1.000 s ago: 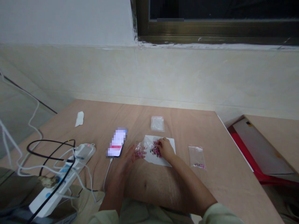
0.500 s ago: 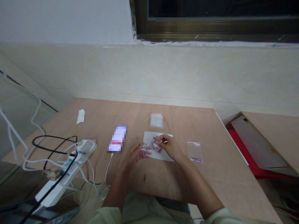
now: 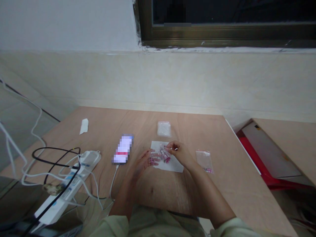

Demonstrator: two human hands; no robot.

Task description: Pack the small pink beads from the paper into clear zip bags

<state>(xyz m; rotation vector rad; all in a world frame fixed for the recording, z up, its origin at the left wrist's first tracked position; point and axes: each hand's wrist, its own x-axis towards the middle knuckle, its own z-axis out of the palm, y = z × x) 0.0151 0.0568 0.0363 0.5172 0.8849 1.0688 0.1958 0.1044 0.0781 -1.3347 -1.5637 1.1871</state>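
Right hand (image 3: 180, 154) pinches a clear bag (image 3: 163, 155), long axis crosswise, toward the spread left hand (image 3: 141, 162).

Readable text: none found by our inspection.
Smartphone screen (image 3: 122, 149): pixelated; we identify a red band but no characters.
White power strip (image 3: 69, 184): small blue markings; too small for us to read.
Clear plastic bag (image 3: 163, 154): we find no legible print.
Second plastic bag (image 3: 204, 160): red edge strip; we find no legible characters.
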